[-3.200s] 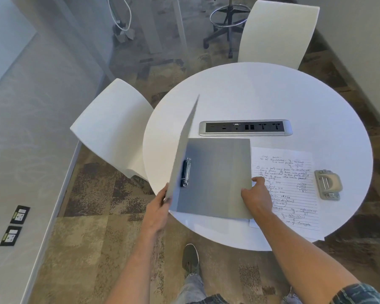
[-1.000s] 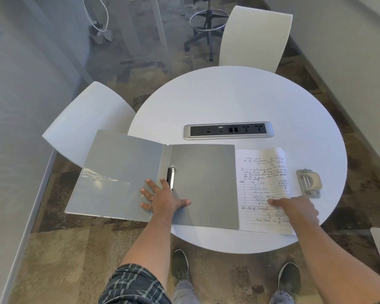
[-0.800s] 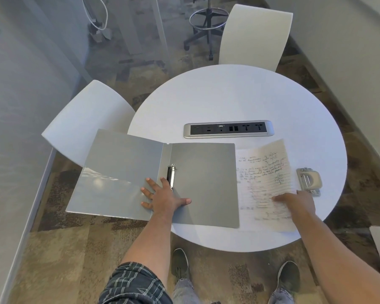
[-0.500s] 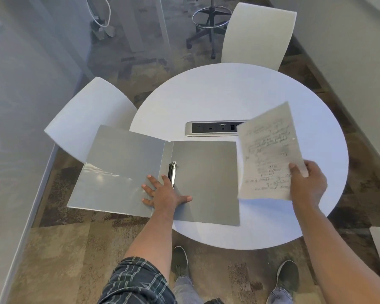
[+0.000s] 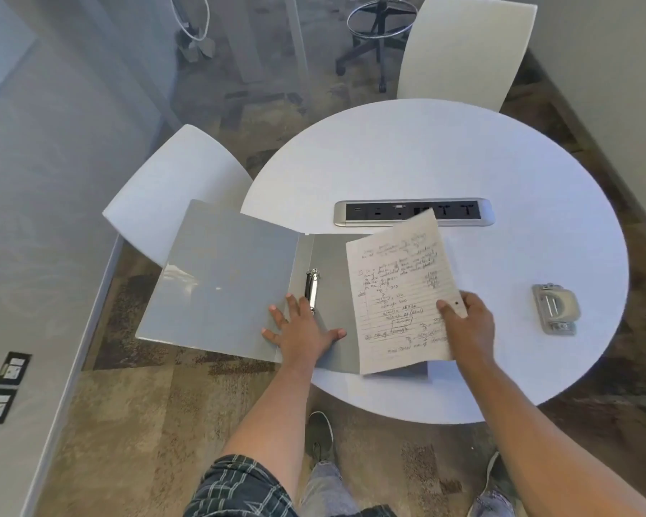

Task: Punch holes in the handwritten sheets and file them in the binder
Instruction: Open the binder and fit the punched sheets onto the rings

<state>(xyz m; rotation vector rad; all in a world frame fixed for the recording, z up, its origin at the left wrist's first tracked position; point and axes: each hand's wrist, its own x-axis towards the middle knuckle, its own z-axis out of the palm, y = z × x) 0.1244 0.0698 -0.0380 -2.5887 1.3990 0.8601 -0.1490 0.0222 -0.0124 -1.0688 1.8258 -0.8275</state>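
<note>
Two holes already show in the lined handwritten sheets [image 5: 399, 292] your right hand [image 5: 468, 326] pinches, unfiled, while your flat left hand [image 5: 301, 328] pins the open grey binder [image 5: 232, 274].

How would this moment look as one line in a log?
left hand: flat on open binder | right hand: holds handwritten sheets over binder | hole punch: untouched on table
</note>
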